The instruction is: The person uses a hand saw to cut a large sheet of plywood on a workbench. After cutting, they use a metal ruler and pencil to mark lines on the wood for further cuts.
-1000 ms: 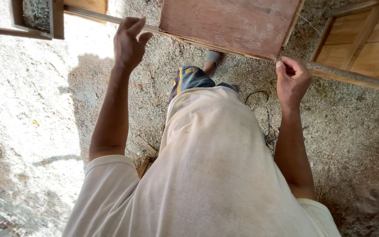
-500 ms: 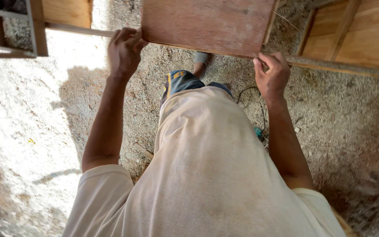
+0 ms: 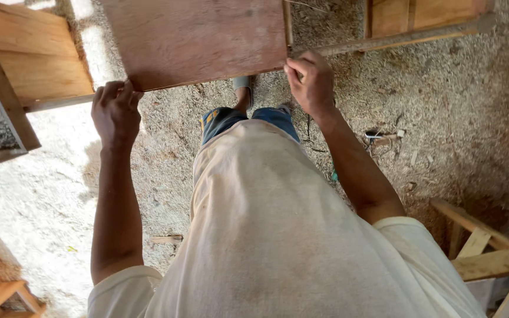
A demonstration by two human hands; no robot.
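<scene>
Both hands shifted rightward: left hand (image 3: 115, 112), right hand (image 3: 308, 82) grip one board (image 3: 198, 38).

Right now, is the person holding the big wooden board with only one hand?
No, both the left hand and the right hand grip the near edge of the reddish-brown wooden board.

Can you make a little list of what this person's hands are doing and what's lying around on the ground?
left hand: grips the near left corner of the reddish-brown board
right hand: grips the board's near right corner
board: flat, held out in front of the person
ground: covered in sawdust
left of board: light wooden panel
bottom right: wooden frame
feet: one foot shows under the board
</scene>
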